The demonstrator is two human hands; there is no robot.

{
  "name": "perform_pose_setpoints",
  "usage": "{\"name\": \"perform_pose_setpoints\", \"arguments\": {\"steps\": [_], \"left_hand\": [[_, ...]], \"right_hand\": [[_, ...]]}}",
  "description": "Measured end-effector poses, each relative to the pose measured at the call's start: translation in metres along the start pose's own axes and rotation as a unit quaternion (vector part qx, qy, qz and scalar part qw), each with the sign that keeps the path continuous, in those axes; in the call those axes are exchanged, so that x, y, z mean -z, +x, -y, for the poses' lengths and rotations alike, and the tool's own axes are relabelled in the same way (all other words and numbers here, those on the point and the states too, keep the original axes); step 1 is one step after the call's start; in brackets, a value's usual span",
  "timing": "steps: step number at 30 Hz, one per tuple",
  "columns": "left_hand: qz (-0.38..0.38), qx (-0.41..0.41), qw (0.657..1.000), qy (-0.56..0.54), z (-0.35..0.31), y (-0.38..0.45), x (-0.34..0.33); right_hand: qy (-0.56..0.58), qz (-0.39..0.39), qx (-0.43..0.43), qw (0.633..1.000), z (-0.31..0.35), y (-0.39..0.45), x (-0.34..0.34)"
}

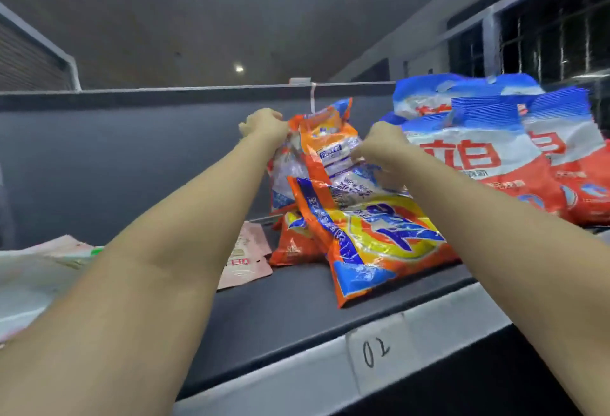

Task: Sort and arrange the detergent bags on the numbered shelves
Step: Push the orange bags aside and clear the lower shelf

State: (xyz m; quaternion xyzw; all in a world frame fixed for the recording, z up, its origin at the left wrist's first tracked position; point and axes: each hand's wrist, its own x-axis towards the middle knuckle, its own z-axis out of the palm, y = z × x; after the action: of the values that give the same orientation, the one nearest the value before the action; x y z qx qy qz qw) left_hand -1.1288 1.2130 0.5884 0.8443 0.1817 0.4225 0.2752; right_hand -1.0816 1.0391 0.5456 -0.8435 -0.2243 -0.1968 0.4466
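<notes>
Detergent bags (333, 165), orange, gripped upright by left hand (264, 125) and right hand (379, 148) near shelf 02's (376, 348) back edge, likely for tidy stacking.

Dim interior; single ceiling lamp (239, 68); glare on glossy bags (379, 237); soft focus; wide-angle bowing at frame edges.

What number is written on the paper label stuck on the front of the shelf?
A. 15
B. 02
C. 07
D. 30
B: the white label on the shelf's front edge, below the orange detergent bags, reads 02 in handwriting.
</notes>
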Motion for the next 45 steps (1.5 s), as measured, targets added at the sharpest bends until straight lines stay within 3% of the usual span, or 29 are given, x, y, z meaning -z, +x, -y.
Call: {"name": "perform_pose_setpoints", "arguments": {"steps": [4,7,13,19,27,35,38,42,45], "left_hand": [[0.031,-0.076,0.993,0.081,0.006,-0.014,-0.020],[0.049,-0.132,0.981,0.137,0.000,-0.039,-0.017],[0.031,-0.195,0.964,0.180,-0.022,-0.115,0.019],[0.004,-0.250,0.959,0.135,-0.046,-0.243,0.043],[0.045,-0.292,0.949,0.112,0.012,-0.443,0.029],[0.229,-0.140,0.952,0.147,0.137,-0.599,-0.007],[0.310,-0.042,0.931,0.186,0.200,-0.637,-0.022],[0.365,0.073,0.898,0.235,0.295,-0.670,-0.036],[0.392,0.111,0.868,0.285,0.365,-0.677,-0.048]], "right_hand": [[-0.123,-0.027,0.054,0.991,-0.002,0.000,-0.002],[-0.147,-0.037,0.107,0.983,0.000,-0.020,-0.001],[-0.126,-0.050,0.160,0.978,-0.007,-0.088,0.027],[-0.089,-0.045,0.171,0.980,-0.030,-0.197,0.078],[-0.027,0.010,0.115,0.993,-0.107,-0.372,0.084],[-0.046,0.208,0.009,0.977,-0.190,-0.521,-0.005],[-0.040,0.295,-0.045,0.954,-0.224,-0.558,-0.058],[-0.040,0.397,-0.107,0.911,-0.263,-0.594,-0.145],[-0.058,0.441,-0.107,0.889,-0.288,-0.607,-0.217]]}}
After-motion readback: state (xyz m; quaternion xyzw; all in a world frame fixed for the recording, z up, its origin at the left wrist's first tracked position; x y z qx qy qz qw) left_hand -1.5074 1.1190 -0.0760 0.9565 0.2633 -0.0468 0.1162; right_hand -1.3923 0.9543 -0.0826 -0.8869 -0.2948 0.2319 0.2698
